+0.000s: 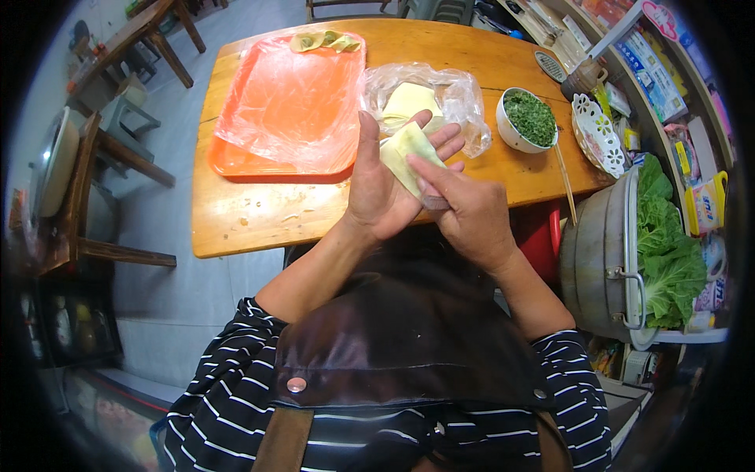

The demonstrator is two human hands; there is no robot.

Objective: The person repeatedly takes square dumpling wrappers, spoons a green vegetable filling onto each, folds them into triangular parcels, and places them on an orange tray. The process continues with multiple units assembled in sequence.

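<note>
My left hand (377, 189) is palm up, with a pale yellow dough wrapper (410, 154) lying across its palm and fingers. My right hand (466, 200) presses its fingers on the wrapper; a small tool end, partly hidden, shows under those fingers. Just beyond, a stack of square dough wrappers (411, 101) sits in a clear plastic bag (466, 88). To the right stands a white bowl (512, 134) of chopped green filling (529, 115). A few folded dumplings (324, 41) lie at the far edge of an orange tray (283, 171) covered with plastic film.
Chopsticks (566, 183) lean over the table's right edge beside the bowl. A white openwork basket (593, 135) is at the right. Nearer stands a large metal pot (590, 259) with leafy greens (666, 253) next to it. Shelves of packets line the right; stools and wooden furniture stand left.
</note>
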